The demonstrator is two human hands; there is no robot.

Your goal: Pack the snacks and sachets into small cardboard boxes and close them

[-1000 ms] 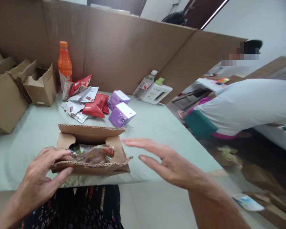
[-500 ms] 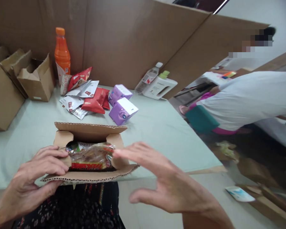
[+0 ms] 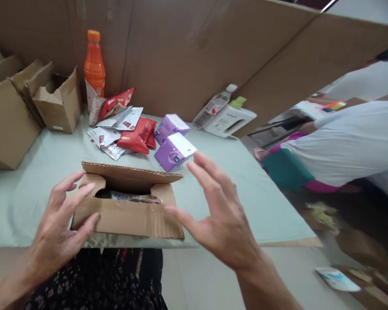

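A small cardboard box [image 3: 126, 217] stands at the table's near edge, its back flap [image 3: 129, 175] upright and its side flaps partly folded inward. Inside, only the top of some clear plastic packets [image 3: 134, 197] shows. My left hand [image 3: 66, 215] is at the box's left end with fingers apart, the thumb against the front face. My right hand [image 3: 218, 211] is open by the right end, fingers spread and raised, its thumb at the front right edge; whether it touches cannot be told.
Behind the box lie red and silver snack packets [image 3: 134, 140], two purple cartons [image 3: 173, 155], an orange drink bottle [image 3: 95, 66], a clear bottle [image 3: 215, 105] and a white jug [image 3: 229, 120]. Open cardboard boxes [image 3: 56, 110] stand left. Another person [image 3: 352, 146] is at right.
The front flap that leaned toward me now hangs down over the box's front. My left hand has loosened at the left end; my right hand has turned upward with fingers spread.
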